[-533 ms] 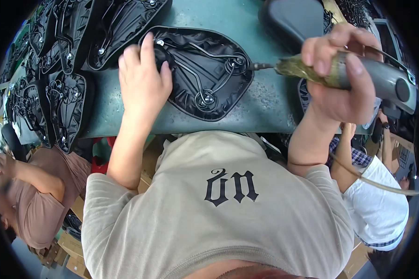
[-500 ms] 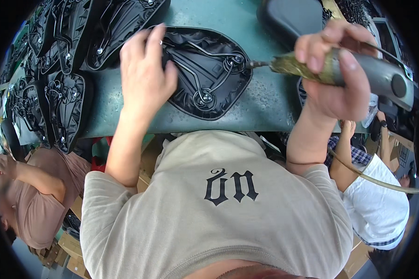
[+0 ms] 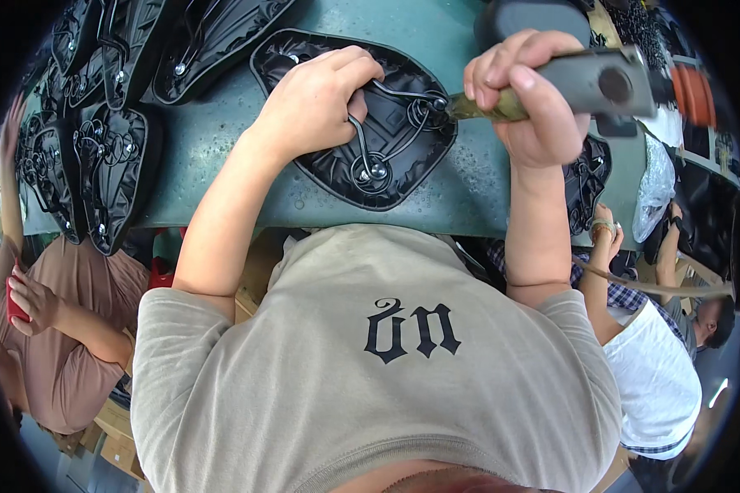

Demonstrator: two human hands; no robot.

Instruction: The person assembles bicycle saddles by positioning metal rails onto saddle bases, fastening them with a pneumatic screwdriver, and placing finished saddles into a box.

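Note:
A black bicycle saddle (image 3: 399, 135) lies underside up on the green bench (image 3: 477, 197), its wire frame and coil springs showing. My left hand (image 3: 316, 103) is closed over the bent wire rail (image 3: 360, 141) near the saddle's narrower end; some fingertips are hidden. In my right hand (image 3: 538, 103) is a grey power screwdriver (image 3: 602, 82), wrapped in yellow-green tape at the front. Its tip reaches the farther coil spring (image 3: 427, 107), where the contact point is hard to make out. The nearer coil spring (image 3: 374, 170) is untouched.
Several upturned saddles (image 3: 111, 177) crowd the bench's left side. At the right lie another saddle (image 3: 588, 185) and a clear plastic bag (image 3: 656, 177). A hose (image 3: 658, 287) crosses the right side. One person (image 3: 82, 296) sits at left, another in white (image 3: 649, 386) at right.
My left hand has come down onto the wire rail, moving right. My right hand has brought the screwdriver leftward to the farther spring. The saddle has shifted slightly.

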